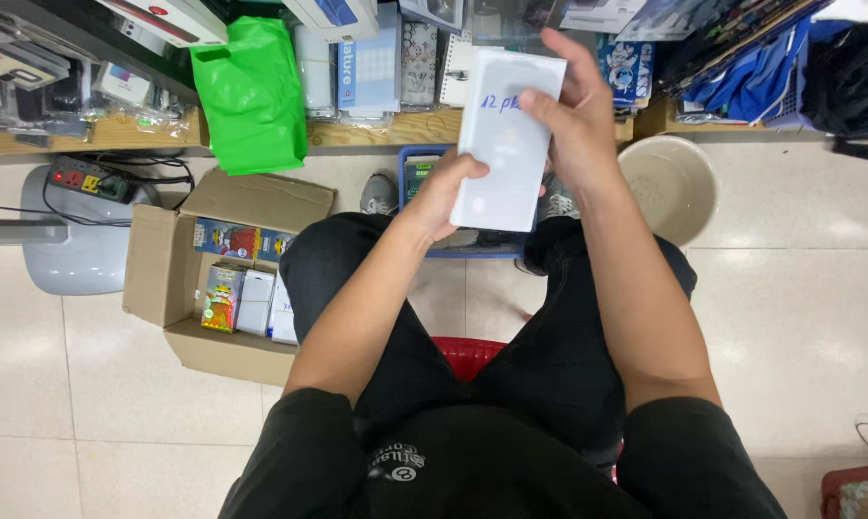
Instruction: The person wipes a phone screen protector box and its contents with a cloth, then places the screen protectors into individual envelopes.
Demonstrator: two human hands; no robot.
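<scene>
Floor: pale tiles [799, 336] fill the near and right part of the scene.
Shelf: a wooden ledge [376, 130] runs across the far side, crowded with packaged goods.
Person: seated on a red stool [468, 354], dark trousers, knees apart, both forearms stretched away from the body.
Cardboard box: open carton [170, 274] on the floor at the left, flaps spread, with small coloured and white packs standing inside it.
Green bag: a bright green plastic bag [251, 91] hangs over the shelf edge, far left of the hands.
Basin: a round beige tub [674, 187] sits on the floor to the right, just beside the right forearm.
Blue basket: a blue crate [424, 173] lies on the floor between the feet, mostly hidden behind the hands.
Power strip: a socket block [83, 178] with dark cables rests on a grey seat at the far left.
White box: a flat, slim white carton [506, 144] is held upright in the air above the blue basket, in front of the shelf, with blue handwriting near its top.
Left hand: left hand [444, 197] grips the lower left edge of the white box, fingers curled behind it.
Right hand: right hand [573, 115] clasps the upper right edge, thumb across the front face.
</scene>
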